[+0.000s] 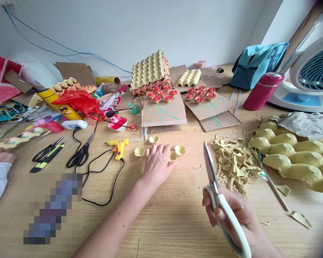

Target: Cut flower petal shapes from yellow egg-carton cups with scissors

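My left hand point(158, 163) is over the middle of the table, palm down with its fingers stretched forward. Around it lie small flower-shaped cups of yellow egg-tray pulp: one cup point(154, 139) beyond the fingertips, one cup point(140, 151) to the left, another cup point(180, 150) to the right. A further cup point(173, 156) is partly hidden beside my thumb; whether I touch it, I cannot tell. My right hand point(231, 211) grips white-handled scissors point(211, 168), blades together and pointing up and away. Pulp trimmings point(235, 163) are heaped just right of the blades.
A yellow glue gun point(120, 146) with a black cord, black scissors point(80, 154) and a cutter knife point(47, 157) lie left. Red paper flowers point(161, 95) sit on cardboard point(164, 113) behind. Egg trays point(298, 154) stand at right. Another person's hand point(1, 157) rests at far left.
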Available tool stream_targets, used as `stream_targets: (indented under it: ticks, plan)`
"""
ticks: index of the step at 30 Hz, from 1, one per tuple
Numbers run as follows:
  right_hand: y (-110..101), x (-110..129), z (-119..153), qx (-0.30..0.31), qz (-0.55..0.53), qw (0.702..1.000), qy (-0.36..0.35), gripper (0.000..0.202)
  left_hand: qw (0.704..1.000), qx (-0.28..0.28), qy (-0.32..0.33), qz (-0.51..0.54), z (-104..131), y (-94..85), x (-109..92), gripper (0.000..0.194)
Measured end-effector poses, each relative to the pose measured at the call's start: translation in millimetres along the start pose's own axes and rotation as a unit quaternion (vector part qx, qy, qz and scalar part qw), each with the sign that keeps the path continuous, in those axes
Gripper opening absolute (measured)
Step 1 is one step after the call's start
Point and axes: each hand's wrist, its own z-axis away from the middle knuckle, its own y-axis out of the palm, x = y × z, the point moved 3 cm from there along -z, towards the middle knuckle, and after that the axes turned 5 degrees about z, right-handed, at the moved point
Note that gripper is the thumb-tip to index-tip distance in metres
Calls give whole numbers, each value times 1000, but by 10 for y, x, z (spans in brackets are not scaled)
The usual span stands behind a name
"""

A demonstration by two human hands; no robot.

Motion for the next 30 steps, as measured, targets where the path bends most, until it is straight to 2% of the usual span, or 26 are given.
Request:
stream_targets:
  ticks: [2,5,10,12,16,19,21,26,30]
  plan:
    - [14,8,-9,2,4,1000,-5,31,1000,25,9,-4,4,32,34,38]
    - [18,1,-35,-3,10,1000,0,32,999,31,13,-12,9,77,0,28]
    - [3,-25,-53,-5,20,1000,12,35,1000,8,11,-18,34,10,-18,37]
    - [-5,-43,-38,-2,21,1000,17,35,1000,-14,10,-10,78,-99,63,38]
    - [-5,-85,-6,7,1,999,43,37,995,-92,-20,32,276,-367,386,16]
    - [10,-85,-14,11,-5,999,49,41,990,-125,-30,57,484,-454,587,8]
    - [21,-74,-35,14,6,999,49,42,991,-114,-25,60,604,-425,638,6]
    - [42,-67,-90,19,38,998,47,46,998,-47,-29,16,746,-232,621,21]
    - [50,-96,-104,22,59,997,49,48,998,-42,-24,43,754,-192,611,2]
